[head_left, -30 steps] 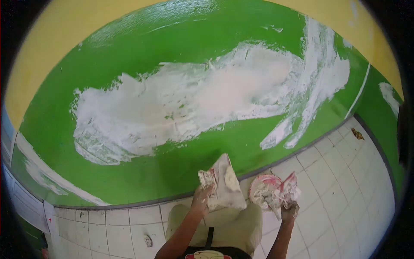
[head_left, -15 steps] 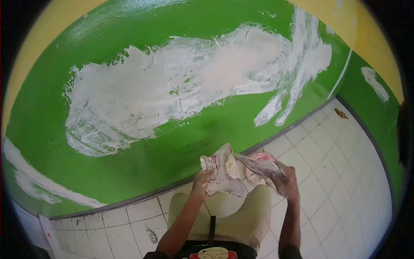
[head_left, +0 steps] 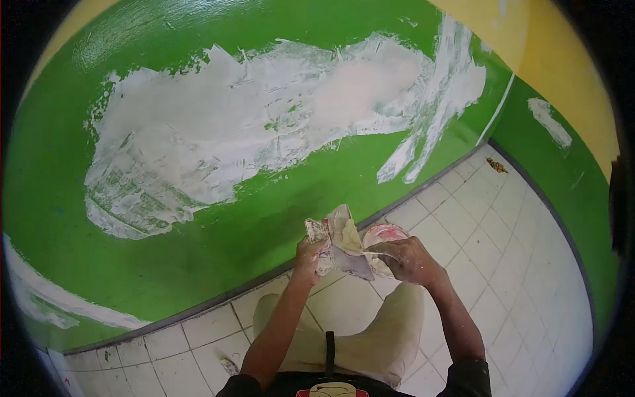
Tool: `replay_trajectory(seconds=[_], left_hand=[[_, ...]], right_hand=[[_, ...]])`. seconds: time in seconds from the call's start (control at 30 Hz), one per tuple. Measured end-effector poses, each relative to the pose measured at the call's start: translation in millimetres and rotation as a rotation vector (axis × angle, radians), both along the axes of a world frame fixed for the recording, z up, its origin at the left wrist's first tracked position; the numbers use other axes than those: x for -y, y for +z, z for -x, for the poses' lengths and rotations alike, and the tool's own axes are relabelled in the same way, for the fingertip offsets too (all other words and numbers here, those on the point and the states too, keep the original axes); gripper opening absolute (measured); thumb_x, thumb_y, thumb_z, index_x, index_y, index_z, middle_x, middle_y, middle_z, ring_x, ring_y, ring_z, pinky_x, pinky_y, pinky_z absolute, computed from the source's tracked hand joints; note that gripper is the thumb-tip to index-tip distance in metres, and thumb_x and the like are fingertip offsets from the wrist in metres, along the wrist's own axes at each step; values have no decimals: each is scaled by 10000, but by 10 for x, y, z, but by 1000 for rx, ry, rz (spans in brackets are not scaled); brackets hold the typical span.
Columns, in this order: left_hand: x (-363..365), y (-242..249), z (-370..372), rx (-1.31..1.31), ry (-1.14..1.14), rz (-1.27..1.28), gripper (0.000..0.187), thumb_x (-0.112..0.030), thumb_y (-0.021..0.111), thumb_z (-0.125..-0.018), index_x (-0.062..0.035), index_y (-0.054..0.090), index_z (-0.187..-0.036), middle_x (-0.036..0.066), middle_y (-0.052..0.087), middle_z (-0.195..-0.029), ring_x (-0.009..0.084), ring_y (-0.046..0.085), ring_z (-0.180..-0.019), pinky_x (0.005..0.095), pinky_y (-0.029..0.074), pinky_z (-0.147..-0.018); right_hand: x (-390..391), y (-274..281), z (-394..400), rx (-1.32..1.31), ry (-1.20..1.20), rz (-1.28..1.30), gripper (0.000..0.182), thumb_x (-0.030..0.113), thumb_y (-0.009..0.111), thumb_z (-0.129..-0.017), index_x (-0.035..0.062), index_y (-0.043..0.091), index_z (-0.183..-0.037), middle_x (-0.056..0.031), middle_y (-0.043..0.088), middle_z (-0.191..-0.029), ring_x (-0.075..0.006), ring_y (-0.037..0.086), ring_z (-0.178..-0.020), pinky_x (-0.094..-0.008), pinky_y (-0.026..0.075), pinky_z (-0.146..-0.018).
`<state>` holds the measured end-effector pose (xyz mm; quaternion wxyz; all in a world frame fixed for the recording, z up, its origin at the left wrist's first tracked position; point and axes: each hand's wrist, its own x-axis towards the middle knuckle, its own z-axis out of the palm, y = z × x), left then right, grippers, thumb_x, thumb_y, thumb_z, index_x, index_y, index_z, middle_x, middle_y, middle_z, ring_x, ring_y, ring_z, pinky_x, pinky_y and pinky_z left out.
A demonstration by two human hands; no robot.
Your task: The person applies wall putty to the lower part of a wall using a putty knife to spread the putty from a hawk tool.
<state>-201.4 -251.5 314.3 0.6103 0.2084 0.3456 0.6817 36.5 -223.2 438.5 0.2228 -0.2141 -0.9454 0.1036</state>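
Observation:
My left hand [head_left: 309, 259] is closed around the crusted grip of a flat putty board [head_left: 357, 264]. A lump of cream-coloured putty [head_left: 346, 236] lies on its face. In my right hand [head_left: 413, 262] is a putty knife [head_left: 372, 251], its blade turned nearly edge-on and touching or very near the board's right side. My fingers hide most of its handle. Just behind that hand a round tub [head_left: 391, 231], pink and white inside, stands on the floor and is partly covered.
A green wall [head_left: 264, 205] rises in front, carrying a broad white putty patch [head_left: 218, 139] and several streaks. White floor tiles [head_left: 476, 264] run along its dark base strip. Brown debris [head_left: 496, 165] lies by the corner, and a small pale object [head_left: 229, 366] at lower left.
The putty knife has turned from broadside to nearly edge-on, and my right hand has moved left and up towards the board. The board has risen slightly. The whole view has shifted a little.

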Motion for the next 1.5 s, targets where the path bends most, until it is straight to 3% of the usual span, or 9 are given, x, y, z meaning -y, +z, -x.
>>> replay_trajectory(seconds=[0.27, 0.37, 0.63, 0.87, 0.9, 1.13, 1.33, 1.43, 1.5], left_hand=[[-186, -329, -311, -54, 144, 69, 305, -249, 599, -896, -46, 600, -1124, 47, 641, -926, 186, 644, -776, 341, 539, -657], [-205, -356, -443, -122, 213, 159, 340, -319, 576, -927, -51, 603, -1134, -1, 544, -818, 132, 524, -680, 312, 451, -586], [-103, -344, -601, -502, 372, 193, 465, -428, 455, -981, 4, 588, -1091, 9, 441, -691, 101, 398, -580, 301, 372, -533], [-178, -638, -687, -645, 446, 220, 529, -447, 416, -989, 22, 549, -1194, 66, 492, -770, 176, 448, -701, 345, 399, -665], [-173, -628, -694, -647, 446, 244, 500, -414, 414, -994, 34, 566, -1157, 136, 573, -799, 243, 517, -723, 390, 423, -700], [-141, -595, -644, -718, 358, 241, 526, -425, 391, -998, 40, 560, -1175, 230, 629, -946, 313, 611, -848, 410, 451, -757], [-191, -681, -645, -734, 556, 108, 560, -443, 392, -997, 42, 522, -1244, 233, 637, -968, 313, 615, -841, 391, 466, -772], [-213, -745, -528, -602, 420, 132, 720, -585, 380, -956, -42, 370, -1429, 137, 563, -1206, 225, 562, -1012, 337, 423, -917], [-184, -723, -466, -344, 349, 149, 666, -532, 439, -958, -58, 381, -1422, 116, 543, -1252, 225, 556, -1086, 352, 433, -941]], right_hand=[[-288, -239, -111, 10, -210, 179, 290, 54, 653, -776, 26, 641, -1065, -140, 685, -806, -263, 658, -705, -349, 516, -663], [-594, -426, -218, -177, -153, 767, 289, 16, 664, -790, -50, 615, -1066, -51, 683, -901, -124, 621, -751, -293, 523, -702], [-817, -908, -298, -349, -203, 977, 321, 14, 702, -770, -57, 607, -1068, -62, 682, -900, -121, 633, -756, -281, 531, -691], [-1348, -2271, -683, -399, -62, 692, 393, 24, 700, -771, -33, 593, -1144, -73, 676, -969, -136, 647, -799, -297, 544, -704], [-1009, -1823, -531, -559, -116, 1052, 379, 90, 732, -788, -6, 623, -1138, -126, 589, -1186, -211, 598, -1026, -364, 518, -841], [-682, -1850, -517, -750, -152, 1544, 343, 51, 631, -859, -40, 557, -1182, -122, 661, -1062, -215, 665, -902, -333, 563, -775], [-613, -2197, -494, -785, -232, 1649, 285, 17, 561, -881, -48, 552, -1158, -139, 657, -1045, -235, 666, -898, -364, 578, -770], [-499, -2312, -520, -892, 143, 1826, 296, 23, 543, -887, -70, 537, -1168, -150, 641, -1072, -242, 657, -926, -370, 576, -793], [-388, -2340, -423, -966, -9, 1772, 312, 11, 537, -879, -67, 530, -1181, -152, 638, -1085, -249, 652, -941, -381, 568, -819]])
